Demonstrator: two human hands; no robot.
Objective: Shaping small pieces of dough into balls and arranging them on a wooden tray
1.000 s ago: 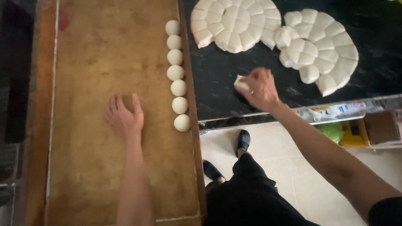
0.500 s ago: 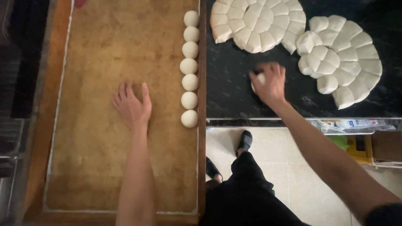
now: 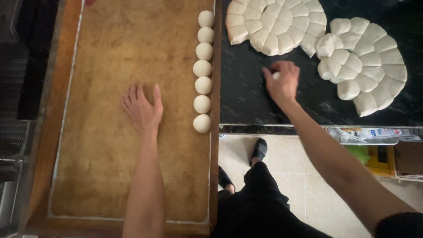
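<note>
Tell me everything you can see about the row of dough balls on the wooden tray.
The row of dough balls holds seven small, smooth, pale, round pieces, about alike in size. They stand in a single line along the right edge of the wooden tray, on its tan floured lining, close together, some nearly touching. The line runs from the tray's far end toward the person. Neither hand touches them: the left hand lies flat on the lining beside them.

Dough piece (image 3: 276, 75) mostly hidden under right hand (image 3: 282, 83) — left dough round (image 3: 275, 24) cut off by top edge.
</note>
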